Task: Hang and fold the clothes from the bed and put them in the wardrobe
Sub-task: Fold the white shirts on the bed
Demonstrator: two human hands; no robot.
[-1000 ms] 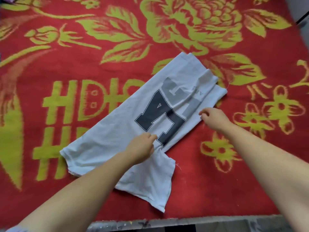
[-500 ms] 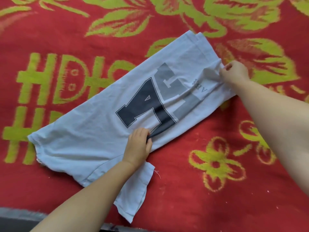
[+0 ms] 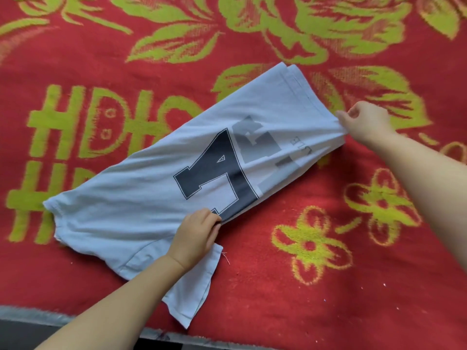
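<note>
1. Folding step under way: the pale blue cotton T-shirt with a dark block-letter print (image 3: pixel 192 178) lies lengthwise on the red woven blanket with green flowers and lettering (image 3: pixel 328 286), already narrowed into a long strip.
2. Right hand (image 3: pixel 366 122) is at the far corner of the strip, thumb and fingertips (image 3: pixel 341 114) closed in a pinch on the cloth edge, which bunches just beside them.
3. Left hand (image 3: pixel 194 236) sits on the near long edge, fingers (image 3: pixel 214 219) curled and pressed together, gripping the fold just below the print; a loose sleeve flap (image 3: pixel 194 294) trails under the wrist.
4. To do this well, I'd say: keep the strip taut between both pinches, edges aligned, and smooth the wrinkles fanning from the right fingertips before folding over.
5. Tuck that sleeve flap in first, or the finished fold will likely look lumpy.
</note>
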